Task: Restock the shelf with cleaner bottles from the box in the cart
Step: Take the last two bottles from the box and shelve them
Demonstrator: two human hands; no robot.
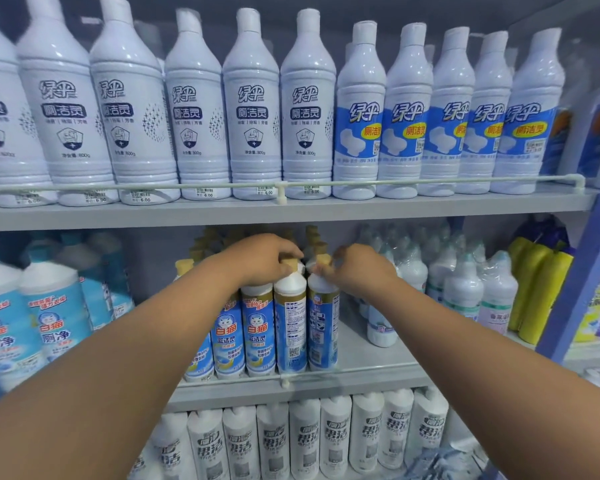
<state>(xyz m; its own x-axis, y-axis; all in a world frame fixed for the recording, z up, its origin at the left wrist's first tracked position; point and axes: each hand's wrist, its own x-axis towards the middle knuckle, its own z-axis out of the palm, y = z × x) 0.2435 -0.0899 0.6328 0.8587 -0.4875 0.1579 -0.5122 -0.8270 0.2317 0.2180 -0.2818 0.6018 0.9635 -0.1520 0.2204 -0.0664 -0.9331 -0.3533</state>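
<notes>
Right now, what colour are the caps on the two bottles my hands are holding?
Tan-yellow caps on both bottles, seen in the head view, partly under the left hand and right hand.

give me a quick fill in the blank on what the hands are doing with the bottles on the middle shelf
1. The left hand grips a bottle by its ____ cap.
2. The right hand holds the bottle to its ____.
3. Both bottles stand on the ____ shelf.

Missing words: yellow; right; middle

Glossy white plastic cleaner bottles stand on a matt grey shelf.
</notes>
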